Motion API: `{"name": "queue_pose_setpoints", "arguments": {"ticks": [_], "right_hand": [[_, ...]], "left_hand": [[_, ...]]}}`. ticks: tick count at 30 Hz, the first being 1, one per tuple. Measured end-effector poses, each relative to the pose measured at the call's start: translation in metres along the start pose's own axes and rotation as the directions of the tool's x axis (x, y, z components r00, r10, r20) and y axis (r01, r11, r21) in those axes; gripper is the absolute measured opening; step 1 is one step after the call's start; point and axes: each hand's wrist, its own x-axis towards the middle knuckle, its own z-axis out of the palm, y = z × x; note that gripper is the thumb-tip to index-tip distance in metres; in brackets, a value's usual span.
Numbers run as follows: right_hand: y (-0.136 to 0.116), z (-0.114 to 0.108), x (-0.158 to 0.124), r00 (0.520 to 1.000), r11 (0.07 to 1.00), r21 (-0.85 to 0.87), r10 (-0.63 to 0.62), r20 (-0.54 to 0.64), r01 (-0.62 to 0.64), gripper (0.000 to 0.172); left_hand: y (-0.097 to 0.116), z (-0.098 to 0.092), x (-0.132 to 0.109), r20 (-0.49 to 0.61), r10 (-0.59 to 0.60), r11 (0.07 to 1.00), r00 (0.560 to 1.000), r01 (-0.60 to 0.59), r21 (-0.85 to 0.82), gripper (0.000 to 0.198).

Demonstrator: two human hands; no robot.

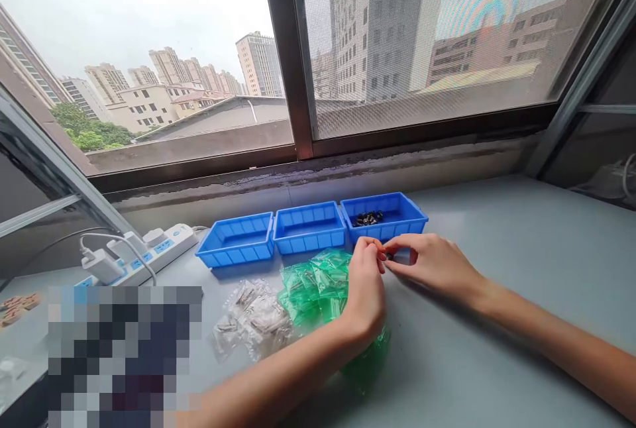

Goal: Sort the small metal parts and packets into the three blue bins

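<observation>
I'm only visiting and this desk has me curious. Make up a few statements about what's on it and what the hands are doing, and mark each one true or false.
1. Three blue trays stand in a row. True.
2. The right-hand tray holds nothing. False: small dark parts lie in it.
3. The green packets lie to the right of the clear packets in the picture. True.
4. The left hand and the right hand are far apart. False: their fingertips are close together, just in front of the right-hand tray.
5. A white power strip lies to the left of the trays. True.
</observation>
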Motion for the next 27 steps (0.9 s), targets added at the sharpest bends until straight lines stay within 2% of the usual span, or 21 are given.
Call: {"name": "queue_pose_setpoints", "arguments": {"ticks": [3, 6, 9, 11, 14, 19, 27], "right_hand": [[-0.001, 0.002, 0.001, 0.997, 0.996, 0.094, 0.012, -0.073, -0.006, 0.018], [-0.004, 0.002, 0.002, 0.994, 0.941, 0.336, 0.063, -0.093, -0.028, 0.025], [-0.006, 0.000, 0.003, 0.986, 0.787, 0.600, 0.161, 0.031, -0.147, 0.037], [-0.007, -0.002, 0.003, 0.972, 0.689, 0.688, 0.198, 0.124, -0.228, 0.043], [-0.008, -0.004, 0.004, 0.963, 0.605, 0.751, 0.205, 0.175, -0.266, 0.048], [-0.016, -0.007, 0.004, 0.952, 0.509, 0.815, 0.257, 0.165, -0.278, 0.061], [-0.018, -0.008, 0.004, 0.948, 0.513, 0.814, 0.289, 0.134, -0.271, 0.066]], "left_hand": [[-0.001, -0.001, 0.000, 0.014, -0.007, 1.000, 1.000, 0.007, 0.001, 0.019], [-0.002, -0.001, 0.000, 0.024, 0.000, 1.000, 1.000, 0.000, -0.010, 0.017], [-0.003, -0.002, 0.000, 0.021, 0.014, 1.000, 1.000, -0.014, -0.010, 0.016], [-0.003, -0.002, 0.000, 0.026, 0.002, 1.000, 1.000, -0.002, -0.010, 0.015], [-0.003, -0.002, 0.000, 0.032, -0.021, 1.000, 0.999, 0.022, -0.013, 0.014], [-0.002, -0.002, 0.000, 0.052, -0.007, 1.000, 0.999, 0.008, -0.011, 0.016], [0.002, -0.001, -0.001, 0.043, -0.036, 0.999, 0.998, 0.038, -0.029, 0.015]]}}
